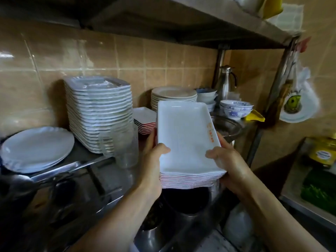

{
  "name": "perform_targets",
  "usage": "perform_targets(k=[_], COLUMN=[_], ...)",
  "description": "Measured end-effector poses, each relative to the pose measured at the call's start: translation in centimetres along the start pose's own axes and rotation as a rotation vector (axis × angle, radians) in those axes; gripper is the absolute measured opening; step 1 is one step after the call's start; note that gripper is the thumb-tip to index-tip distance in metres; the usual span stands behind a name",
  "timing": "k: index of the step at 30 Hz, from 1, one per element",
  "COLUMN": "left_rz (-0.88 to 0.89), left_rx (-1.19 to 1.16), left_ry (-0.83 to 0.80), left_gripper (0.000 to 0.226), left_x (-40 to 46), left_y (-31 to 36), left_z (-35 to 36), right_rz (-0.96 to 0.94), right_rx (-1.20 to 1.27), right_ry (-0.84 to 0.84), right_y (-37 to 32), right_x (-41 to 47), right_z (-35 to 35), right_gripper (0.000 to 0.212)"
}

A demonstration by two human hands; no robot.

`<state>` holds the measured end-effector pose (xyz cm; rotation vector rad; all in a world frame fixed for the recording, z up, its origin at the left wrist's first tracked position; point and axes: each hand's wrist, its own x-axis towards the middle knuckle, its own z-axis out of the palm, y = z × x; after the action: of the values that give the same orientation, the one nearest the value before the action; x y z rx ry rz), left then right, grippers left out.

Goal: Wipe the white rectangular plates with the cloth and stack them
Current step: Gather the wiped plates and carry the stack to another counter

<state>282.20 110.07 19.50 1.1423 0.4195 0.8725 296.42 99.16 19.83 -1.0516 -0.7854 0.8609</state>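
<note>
Both hands hold a stack of white rectangular plates (183,140) in the air, in front of the shelf (80,155); the left hand (154,157) grips its left edge, thumb on the top plate; the right hand (225,160) grips the right edge the same way; a taller pile of plates (99,113) stands on the shelf at the left, round plates (173,95) behind.

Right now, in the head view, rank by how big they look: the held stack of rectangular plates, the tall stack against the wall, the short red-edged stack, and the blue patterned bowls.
1. Held stack of rectangular plates, though it is nearest the camera.
2. Tall stack.
3 and 4. Short red-edged stack and blue patterned bowls: too alike to rank.
</note>
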Motion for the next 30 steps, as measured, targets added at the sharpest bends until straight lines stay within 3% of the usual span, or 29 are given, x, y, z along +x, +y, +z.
perform_targets(k=[12, 16, 21, 30], left_rz=[0.119, 0.120, 0.112, 0.018], left_rx=[-0.008, -0.016, -0.053, -0.058], left_ry=[0.332, 0.416, 0.499, 0.563], left_gripper=[0.056, 0.068, 0.051, 0.051], left_x=[14.0, 17.1, 20.3, 23.1], left_y=[-2.2, -1.4, -0.2, -0.1], left_z=[2.0, 3.1, 3.0, 1.5], right_rz=[0.136, 0.170, 0.237, 0.327], right_rx=[-0.034, -0.019, 0.022, 0.009], right_ry=[-0.376, -0.424, -0.479, -0.490], right_y=[-2.2, -2.5, -2.4, -1.2], right_x=[18.1, 23.7, 28.7, 32.3], right_z=[-4.8, -5.1, -4.5, -4.0], right_gripper=[0.054, 0.057, 0.054, 0.060])
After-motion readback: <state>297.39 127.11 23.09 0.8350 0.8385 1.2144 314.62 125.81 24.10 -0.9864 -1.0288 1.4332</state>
